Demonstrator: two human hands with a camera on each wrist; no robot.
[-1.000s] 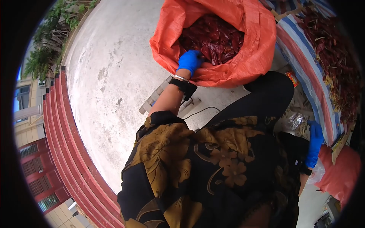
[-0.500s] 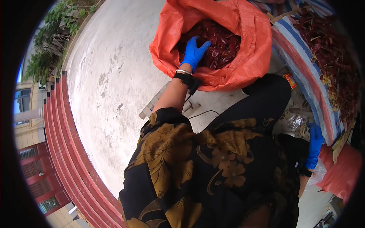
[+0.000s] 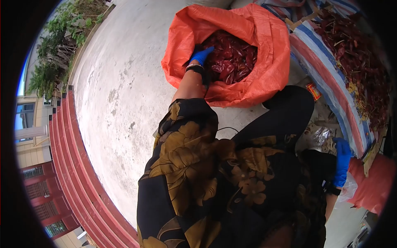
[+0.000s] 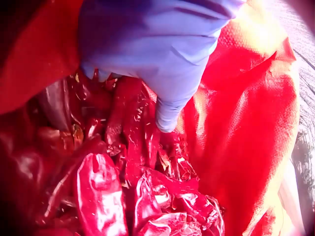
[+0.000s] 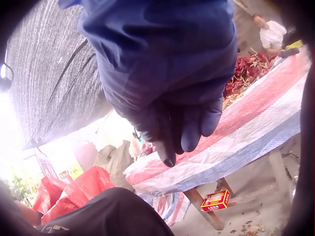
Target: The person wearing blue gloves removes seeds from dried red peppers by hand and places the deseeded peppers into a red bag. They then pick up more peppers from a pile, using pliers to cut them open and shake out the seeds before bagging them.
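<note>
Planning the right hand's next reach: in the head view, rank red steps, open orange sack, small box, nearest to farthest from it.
1. Small box: up and left of the right hand.
2. Open orange sack: farther up-left.
3. Red steps: far left.

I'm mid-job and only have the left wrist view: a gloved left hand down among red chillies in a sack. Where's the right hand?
Observer: The head view shows the right hand down by the person's right side, well apart from the sack.
Operator: Are there any more chillies besides the ones I see in the sack?
Observer: Yes, a heap of red chillies lies on a striped sheet to the person's right.
Operator: Is anybody else nearby?
Observer: Yes, the right wrist view shows another person in a white top, beyond the heap.
</note>
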